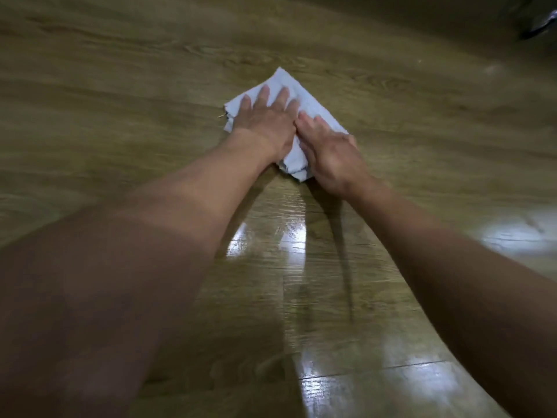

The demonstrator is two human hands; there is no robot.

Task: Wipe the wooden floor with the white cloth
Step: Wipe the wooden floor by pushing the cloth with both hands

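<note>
Head view: left hand [265,122] and right hand [328,155], fingers spread, press a folded white cloth [313,108] onto the glossy wooden floor [120,86]; even, flat pressure should serve best.

No text — nothing readable.

i see the floor [391,95]: olive-brown wooden planks with grain and thin seams; close to me it shines with bright glare patches, farther out it looks matte and blurred; a white cloth [313,108] lies folded flat on it mid-view, one corner pointing away from me; a tiny pale speck [221,116] sits just beside its left edge; a dark shiny object [539,24] shows far right, too blurred to name
</note>
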